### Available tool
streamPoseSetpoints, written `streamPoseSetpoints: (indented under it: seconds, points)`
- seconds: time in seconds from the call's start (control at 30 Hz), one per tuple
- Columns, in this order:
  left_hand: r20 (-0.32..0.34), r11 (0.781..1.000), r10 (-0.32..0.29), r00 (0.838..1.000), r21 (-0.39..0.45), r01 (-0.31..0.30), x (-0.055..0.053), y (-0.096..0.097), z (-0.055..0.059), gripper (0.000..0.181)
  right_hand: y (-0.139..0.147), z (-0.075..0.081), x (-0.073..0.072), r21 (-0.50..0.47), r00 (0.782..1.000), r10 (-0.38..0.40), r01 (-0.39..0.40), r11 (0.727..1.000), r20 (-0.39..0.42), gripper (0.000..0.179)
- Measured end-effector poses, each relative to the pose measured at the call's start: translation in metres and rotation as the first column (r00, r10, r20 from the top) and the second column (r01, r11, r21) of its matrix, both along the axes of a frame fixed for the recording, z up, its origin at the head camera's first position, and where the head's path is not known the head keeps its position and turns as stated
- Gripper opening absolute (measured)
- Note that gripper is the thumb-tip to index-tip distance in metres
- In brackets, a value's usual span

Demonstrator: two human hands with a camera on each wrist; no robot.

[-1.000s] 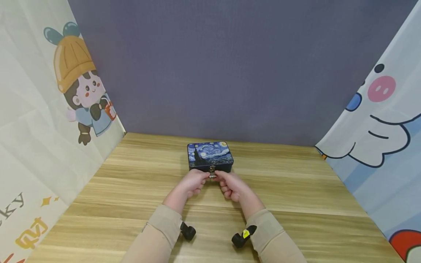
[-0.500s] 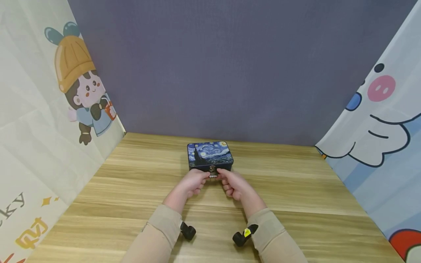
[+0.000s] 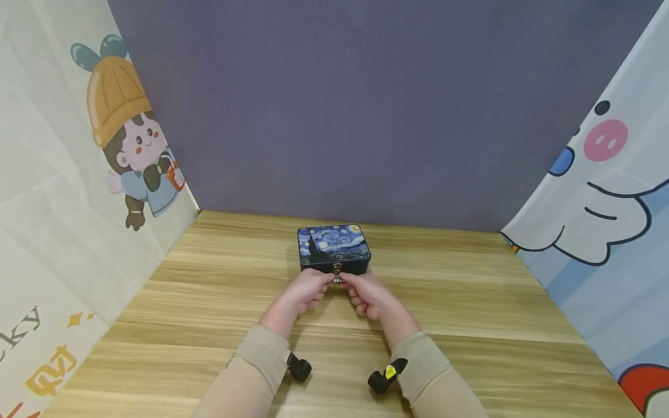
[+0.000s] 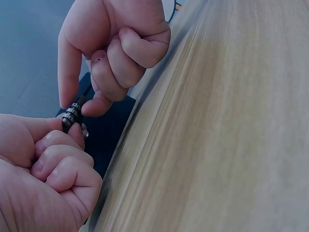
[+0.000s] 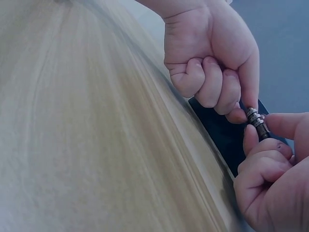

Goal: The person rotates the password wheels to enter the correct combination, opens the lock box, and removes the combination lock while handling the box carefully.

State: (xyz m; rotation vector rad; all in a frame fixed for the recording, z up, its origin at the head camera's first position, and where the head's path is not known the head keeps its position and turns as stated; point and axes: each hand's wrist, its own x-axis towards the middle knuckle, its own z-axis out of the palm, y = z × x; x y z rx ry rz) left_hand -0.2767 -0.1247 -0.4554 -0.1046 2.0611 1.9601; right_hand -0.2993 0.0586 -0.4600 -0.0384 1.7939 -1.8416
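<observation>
In the head view a tin box (image 3: 334, 245) with a blue starry-night picture on its lid sits closed near the back of the table. A small combination padlock (image 4: 72, 115) with ringed number dials hangs at its front clasp (image 3: 337, 268). My left hand (image 3: 309, 287) pinches one end of the padlock between thumb and index finger, other fingers curled. From the other side, my right hand (image 3: 370, 296) pinches the dials the same way, with its thumb and index fingertip on either side of them. The dial digits are too small to read.
The wooden table (image 3: 209, 302) runs up to a grey-purple back panel (image 3: 334, 116). Cartoon-printed cloths hang at left (image 3: 52, 174) and right (image 3: 617, 232). A small black camera sits on each wrist, at left (image 3: 299, 368) and right (image 3: 384, 378).
My right hand shifted slightly right and away from the dials half a second ago, and now its thumb is back at the padlock. The left hand and the box stay in place.
</observation>
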Motion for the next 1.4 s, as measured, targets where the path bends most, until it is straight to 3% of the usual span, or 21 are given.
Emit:
streamPoseSetpoints:
  seconds: [1.4]
  points:
    - [0.003, 1.000, 0.006, 1.000, 0.008, -0.006, 0.0016, 0.0005, 0.0023, 0.030, -0.0022, -0.0034, -0.0013, -0.053, 1.000, 0.015, -0.016, 0.998, -0.006, 0.028]
